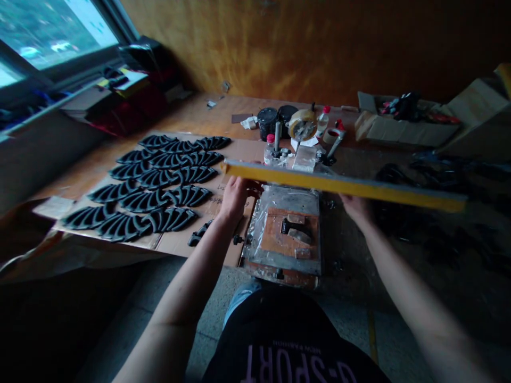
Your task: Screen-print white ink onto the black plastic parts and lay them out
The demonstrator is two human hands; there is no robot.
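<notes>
A long, flat yellow-sided frame or bar with a grey upper edge spans the space above the workbench, slanting down to the right. My left hand grips it near its left end. Farther right, my right hand is closed on its lower edge, with the fingers partly hidden and blurred. Just below and between my hands lies a metal base plate carrying a brown board. A small black plastic part sits in the middle of that board.
Rows of black ribbed parts lie on cardboard at left. Behind the frame stand black tubs, a tape roll and red-capped bottles. An open carton and more dark parts are at right.
</notes>
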